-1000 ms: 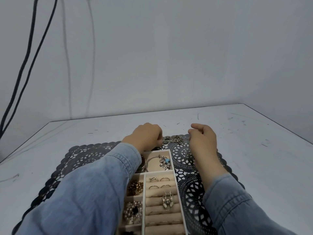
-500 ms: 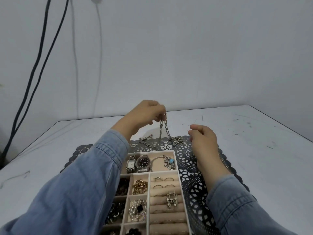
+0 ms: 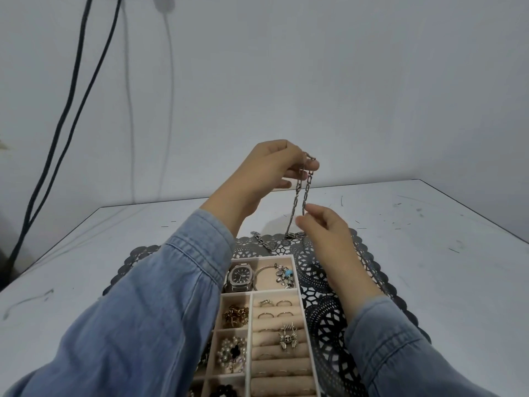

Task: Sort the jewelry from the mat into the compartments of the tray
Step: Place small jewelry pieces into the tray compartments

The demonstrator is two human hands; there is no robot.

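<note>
silver chain (image 3: 297, 196): chunky links, hangs in two strands from pinch of left hand (image 3: 269, 173), lower end lies on mat (image 3: 357, 253) at 12 o'clock of tray (image 3: 266, 257) | tray: white, beige compartments, on black lace mat

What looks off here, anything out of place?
Nothing spilled or damaged. Only oddity: the chain hangs doubled from the left hand, its lower end heaped on the mat beyond the tray, with the right hand reaching to one strand.

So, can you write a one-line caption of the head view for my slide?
Left hand holds a silver chain up over the black lace mat, right hand at its hanging strands.
</note>
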